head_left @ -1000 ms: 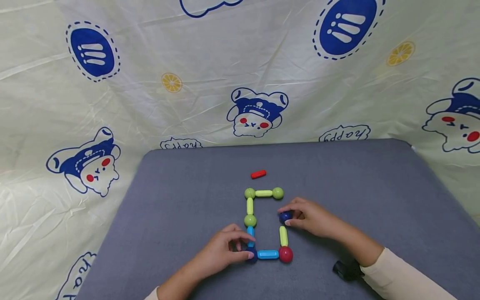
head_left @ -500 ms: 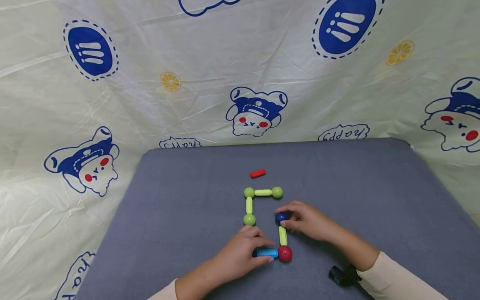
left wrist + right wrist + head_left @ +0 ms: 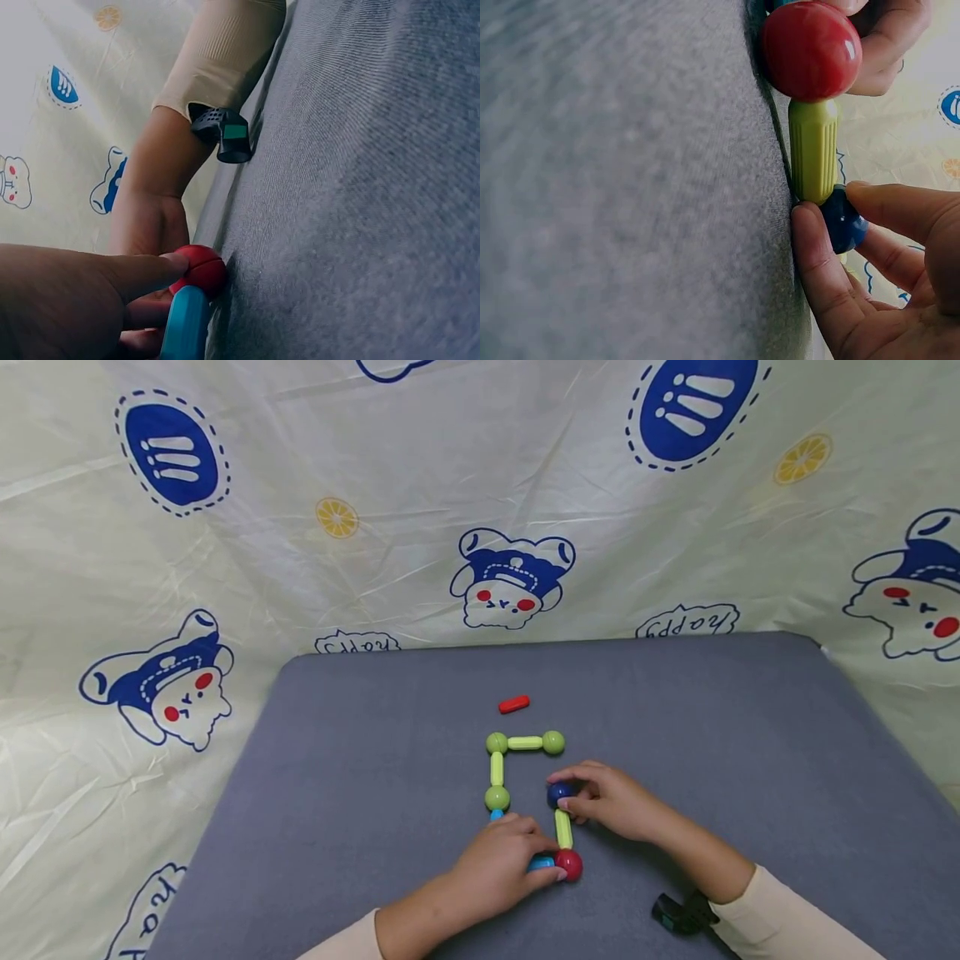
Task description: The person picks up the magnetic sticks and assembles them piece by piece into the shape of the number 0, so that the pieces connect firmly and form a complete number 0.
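Note:
My left hand (image 3: 498, 870) pinches the red ball (image 3: 572, 866) at the lower right corner of a shape made of balls and rods. In the left wrist view the thumb presses on that red ball (image 3: 206, 271), from which a light blue rod (image 3: 185, 328) runs. Between thumb and fingers my right hand (image 3: 615, 803) holds a dark blue ball (image 3: 558, 793). A yellow-green rod (image 3: 814, 150) links this dark blue ball (image 3: 846, 225) to the red one. The shape's lower left corner is hidden behind my left hand.
Green balls (image 3: 497, 797) and yellow-green rods (image 3: 525, 743) form the upper left part, ending at a green ball (image 3: 553, 742) apart from the dark blue one. Beyond lies a loose red rod (image 3: 513, 704) on the grey table (image 3: 360, 760). A black wrist camera (image 3: 681, 914) sits by the right sleeve.
My left hand has moved right, from the lower left dark blue ball to the red ball. My right hand has brought its dark blue ball onto the end of the yellow-green rod.

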### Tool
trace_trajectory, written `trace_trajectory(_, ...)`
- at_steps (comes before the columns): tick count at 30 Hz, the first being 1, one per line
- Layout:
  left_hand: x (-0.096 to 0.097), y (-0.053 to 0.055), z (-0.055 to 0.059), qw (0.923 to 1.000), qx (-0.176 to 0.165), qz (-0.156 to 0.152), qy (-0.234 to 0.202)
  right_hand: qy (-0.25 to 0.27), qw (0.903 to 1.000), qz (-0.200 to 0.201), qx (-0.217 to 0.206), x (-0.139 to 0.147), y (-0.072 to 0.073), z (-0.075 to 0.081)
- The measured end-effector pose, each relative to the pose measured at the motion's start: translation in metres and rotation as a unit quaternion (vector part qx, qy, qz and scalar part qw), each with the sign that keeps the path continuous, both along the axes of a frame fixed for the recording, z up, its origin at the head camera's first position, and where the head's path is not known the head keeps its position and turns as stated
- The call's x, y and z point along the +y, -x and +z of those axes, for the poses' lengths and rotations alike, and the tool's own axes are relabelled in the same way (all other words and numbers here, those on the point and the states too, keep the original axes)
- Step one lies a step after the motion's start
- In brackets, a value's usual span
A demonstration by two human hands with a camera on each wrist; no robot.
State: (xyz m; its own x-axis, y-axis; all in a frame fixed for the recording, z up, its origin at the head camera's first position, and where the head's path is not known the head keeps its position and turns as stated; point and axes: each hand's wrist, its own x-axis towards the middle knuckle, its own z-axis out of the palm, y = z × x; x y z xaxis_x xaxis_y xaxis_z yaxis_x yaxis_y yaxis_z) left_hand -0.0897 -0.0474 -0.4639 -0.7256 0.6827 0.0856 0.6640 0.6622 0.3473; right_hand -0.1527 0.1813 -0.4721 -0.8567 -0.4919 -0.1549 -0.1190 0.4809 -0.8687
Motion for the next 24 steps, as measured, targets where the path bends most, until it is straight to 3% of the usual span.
trace_trajectory(7,0.004,-0.0022,0.0002,0.9996,0.02,0.011,0.018,0.007,1.0,-0.003,-0.001,-0.0016,0.0011,-0.0008)
trace_trajectory(18,0.0055,-0.0037,-0.0058,0.9998,0.006,0.017,0.005,0.034,0.9993,-0.003,-0.015,0.0022,0.0008,-0.0061)
trace_trajectory(24,0.0047,-0.005,-0.0053,0.9995,0.019,0.024,0.003,0.043,0.9989,0.0,-0.021,0.0032,0.0027,-0.0092)
